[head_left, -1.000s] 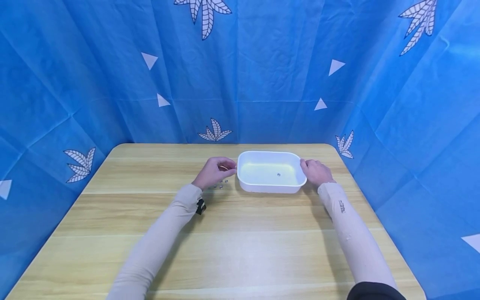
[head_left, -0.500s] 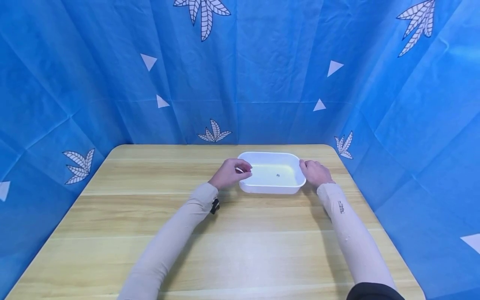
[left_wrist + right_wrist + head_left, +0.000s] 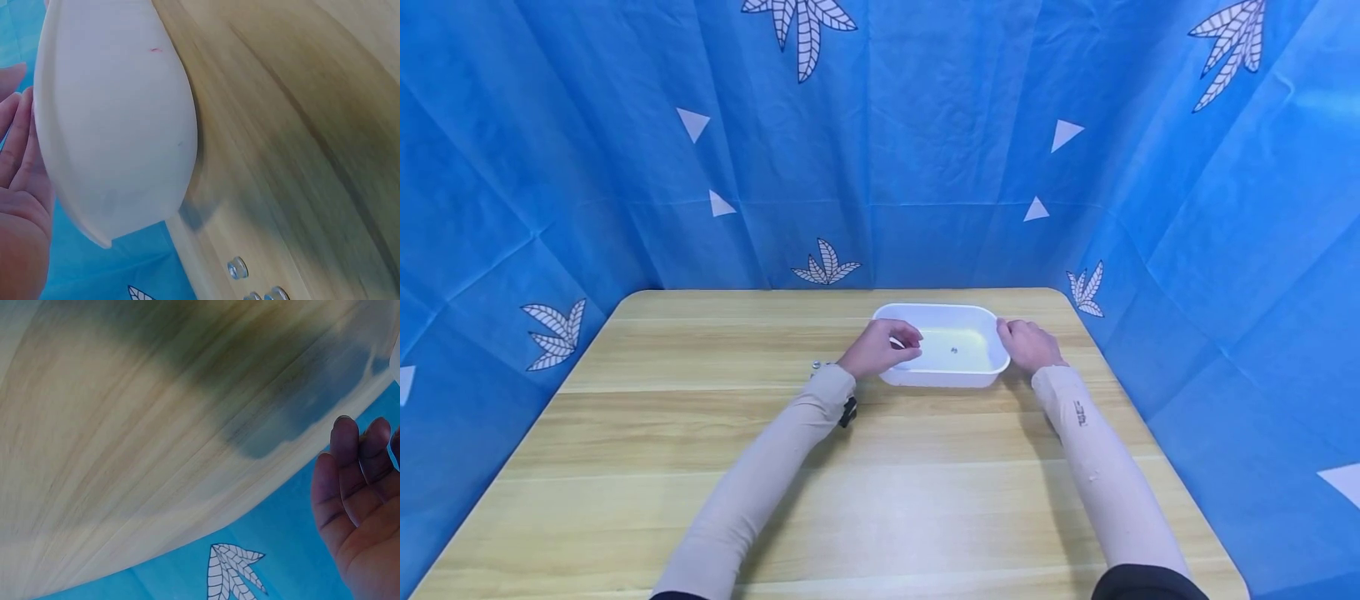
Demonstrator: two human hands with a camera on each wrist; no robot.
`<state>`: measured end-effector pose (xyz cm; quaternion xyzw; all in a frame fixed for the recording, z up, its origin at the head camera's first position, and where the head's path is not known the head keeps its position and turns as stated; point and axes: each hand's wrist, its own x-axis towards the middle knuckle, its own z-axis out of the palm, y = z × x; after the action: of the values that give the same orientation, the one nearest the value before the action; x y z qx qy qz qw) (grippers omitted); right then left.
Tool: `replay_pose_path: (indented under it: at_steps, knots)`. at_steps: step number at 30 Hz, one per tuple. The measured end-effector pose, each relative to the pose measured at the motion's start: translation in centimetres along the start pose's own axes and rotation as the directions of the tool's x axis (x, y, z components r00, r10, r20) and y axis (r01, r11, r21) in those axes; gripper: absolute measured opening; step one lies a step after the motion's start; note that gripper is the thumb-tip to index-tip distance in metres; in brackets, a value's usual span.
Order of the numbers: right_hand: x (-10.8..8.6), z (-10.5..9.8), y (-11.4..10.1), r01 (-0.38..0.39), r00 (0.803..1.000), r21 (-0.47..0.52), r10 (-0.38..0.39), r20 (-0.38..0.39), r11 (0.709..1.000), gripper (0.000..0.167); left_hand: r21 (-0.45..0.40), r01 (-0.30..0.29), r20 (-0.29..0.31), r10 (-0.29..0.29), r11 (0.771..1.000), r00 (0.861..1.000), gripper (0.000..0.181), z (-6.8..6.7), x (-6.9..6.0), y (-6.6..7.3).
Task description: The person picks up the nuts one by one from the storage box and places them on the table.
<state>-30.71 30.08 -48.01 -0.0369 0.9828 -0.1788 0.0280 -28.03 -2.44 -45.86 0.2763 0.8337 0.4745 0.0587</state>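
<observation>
A white plastic basin stands near the table's far side. One small metal nut lies on its floor. My left hand reaches over the basin's left rim, thumb and forefinger curved toward each other. Whether anything sits between those fingertips cannot be made out. In the left wrist view the basin wall hides part of that hand. My right hand grips the basin's right end, thumb over the rim. The right wrist view shows its bent fingers beside a sliver of white basin.
Several flanged nuts lie on the wooden table left of the basin, partly hidden by the left forearm in the head view. A blue patterned curtain hangs behind the table and along its sides.
My left hand has moved right, from beside the basin's left end to above its inside. The right hand stays at the basin's right end. The basin has hardly moved.
</observation>
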Motion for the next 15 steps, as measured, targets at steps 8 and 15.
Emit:
replay_pose_path:
  at_steps: [8,15]
  knots:
    - [0.1,0.0,0.1,-0.002,1.000,0.004,0.002,0.001,1.000,0.074,0.021,0.015,0.005,-0.015,1.000,1.000,0.028,0.6,0.7,-0.2]
    - [-0.1,-0.1,-0.1,-0.004,1.000,-0.007,0.004,-0.001,1.000,0.072,0.067,0.009,0.023,-0.010,0.998,1.000,0.028,1.0,1.4,-0.3]
